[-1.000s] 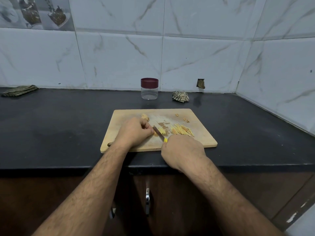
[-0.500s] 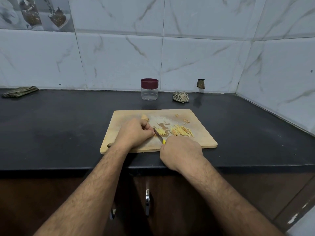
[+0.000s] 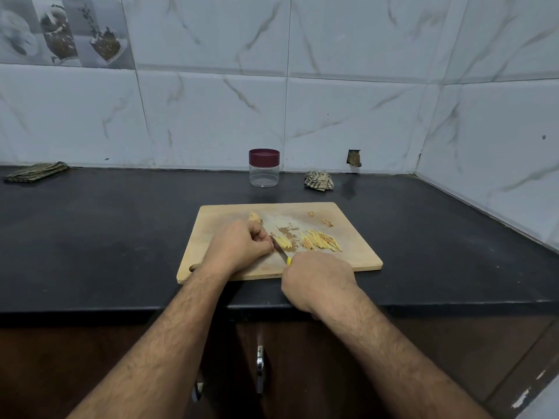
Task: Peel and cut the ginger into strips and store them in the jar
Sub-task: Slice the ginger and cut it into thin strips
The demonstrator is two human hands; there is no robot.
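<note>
Head view — right hand (image 3: pixel 317 282) grips knife (image 3: pixel 279 251); left hand (image 3: pixel 239 247) curled beside ginger strips (image 3: pixel 320 240)

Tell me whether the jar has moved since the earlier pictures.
No. The jar stands lid on by the back wall, just left of the tile seam, as before; its small shift in the frame matches the whole view.

Seen from above: pale wooden cutting board (image 3: pixel 348 255) on black stone counter (image 3: pixel 90 237). Left hand (image 3: pixel 239 247) curled beside small yellow-handled knife (image 3: pixel 281 252), gripped by right hand (image 3: pixel 317 279). Thin yellow ginger strips (image 3: pixel 320 241) piled right of blade. Clear plastic jar with maroon lid (image 3: pixel 264 167) near marbled wall tiles (image 3: pixel 211 116).
</note>
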